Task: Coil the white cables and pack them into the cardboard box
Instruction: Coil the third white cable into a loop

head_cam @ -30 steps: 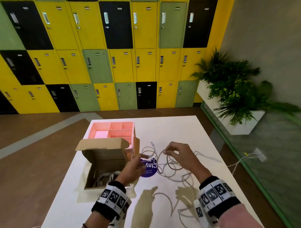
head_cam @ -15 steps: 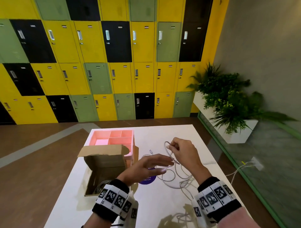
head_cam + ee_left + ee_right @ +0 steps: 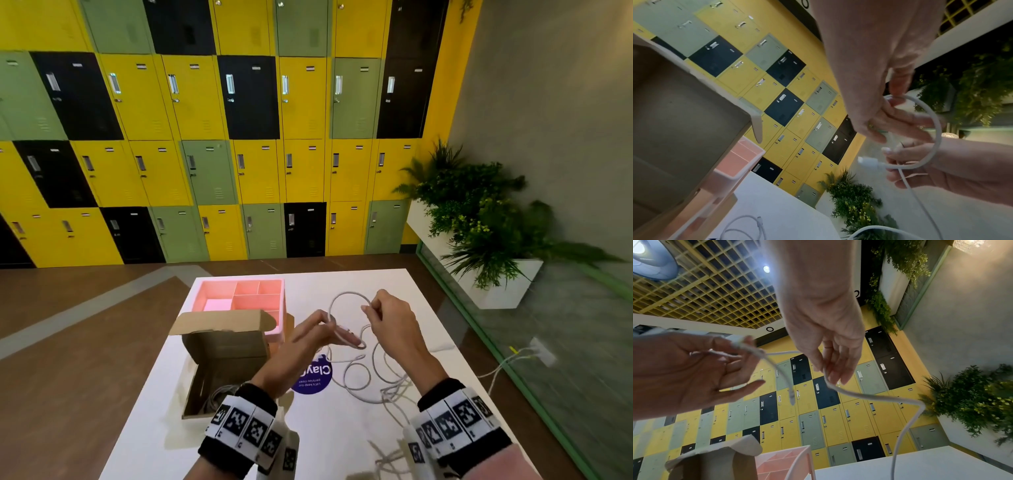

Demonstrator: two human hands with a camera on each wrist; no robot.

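Both hands raised above the white table (image 3: 342, 445), working one white cable (image 3: 346, 295). Left hand (image 3: 308, 346) pinches the cable between thumb + index, other fingers stretched out fairly straight; in left wrist view the plug end (image 3: 866, 161) pokes out past the grip, free. Right hand (image 3: 394, 322) pinches the same cable w/ thumb + fingertips, remaining fingers loosely curled. One round loop stands up between the two hands. Rest of the cable hangs down to the table and lies there in loose, tangled loops (image 3: 376, 380), running toward the near edge under the right wrist.

Cardboard box (image 3: 222, 363) sits on the table left of the hands, lid flap up, open. Coiled white cables in the box (image 3: 219, 397) visible at its bottom near corner; count unclear. Pink divided tray (image 3: 246, 298) just behind the box, touching or nearly, can't tell. Round purple sticker (image 3: 313, 380) on the table under the left hand.

Bg: yellow/green/black lockers (image 3: 205, 137), planter (image 3: 479, 222) at right.
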